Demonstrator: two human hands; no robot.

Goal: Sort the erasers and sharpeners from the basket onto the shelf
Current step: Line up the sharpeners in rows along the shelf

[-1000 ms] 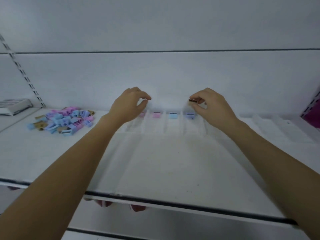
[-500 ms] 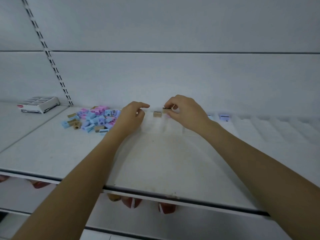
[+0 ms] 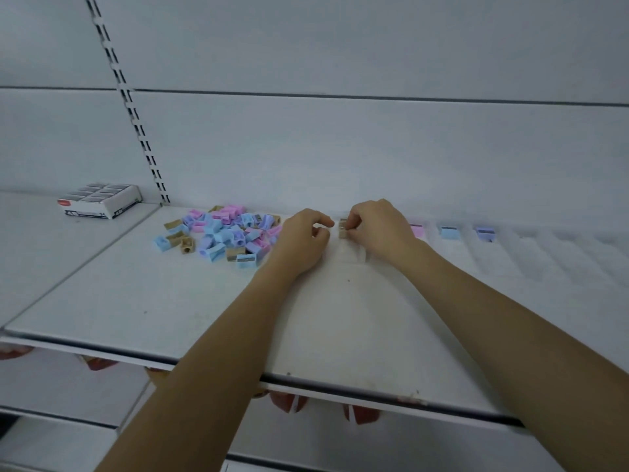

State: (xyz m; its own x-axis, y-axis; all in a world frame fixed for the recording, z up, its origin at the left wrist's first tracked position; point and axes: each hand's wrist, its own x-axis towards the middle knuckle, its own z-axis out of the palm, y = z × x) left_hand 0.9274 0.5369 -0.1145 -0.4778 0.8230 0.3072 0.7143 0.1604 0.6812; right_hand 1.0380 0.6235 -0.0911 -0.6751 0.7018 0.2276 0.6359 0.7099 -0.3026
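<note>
Head view: the right hand (image 3: 377,229) pinches a tan sharpener (image 3: 342,233), apparently seating it at a divider lane's head to start a colour row. The left hand (image 3: 303,236) is curled just beside it; whether it holds anything is indeterminate. The unsorted pile (image 3: 221,233) lies left of that hand.

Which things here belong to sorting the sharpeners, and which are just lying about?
Job: pile of sharpeners; tan sharpener pinched by the right hand; pink sharpener, blue sharpener and purple sharpener in the divider lanes; shelf.
Lying about: white box far left, contents unclear; red things below.
</note>
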